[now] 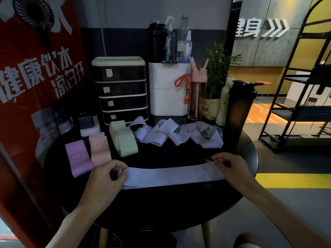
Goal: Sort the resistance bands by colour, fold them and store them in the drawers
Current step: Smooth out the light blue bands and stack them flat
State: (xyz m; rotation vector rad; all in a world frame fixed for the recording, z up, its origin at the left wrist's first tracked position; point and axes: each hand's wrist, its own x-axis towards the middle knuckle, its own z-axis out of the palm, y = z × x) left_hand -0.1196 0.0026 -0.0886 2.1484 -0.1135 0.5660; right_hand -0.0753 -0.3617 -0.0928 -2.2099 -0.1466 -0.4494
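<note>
A light blue band (170, 174) marked 20 lies stretched flat across the round black table (161, 208). My left hand (107, 178) pinches its left end and my right hand (231, 167) pinches its right end. Behind it a heap of loose light blue bands (179, 133) sprawls across the table. To the left lie sorted piles: a purple band (78, 156) marked 10, a pink pile (99, 149) marked 15 and a stack of pale green bands (123, 140). A black drawer unit (121, 92) with labelled drawers, all closed, stands at the back left.
A white bin (168, 93) holding bottles stands right of the drawers, then a pink bottle (197, 99), a potted plant (213, 83) and a dark shaker bottle (240, 111) near the right edge. A small charger box (88, 124) sits left of the drawers. A red banner (35, 86) borders the left side.
</note>
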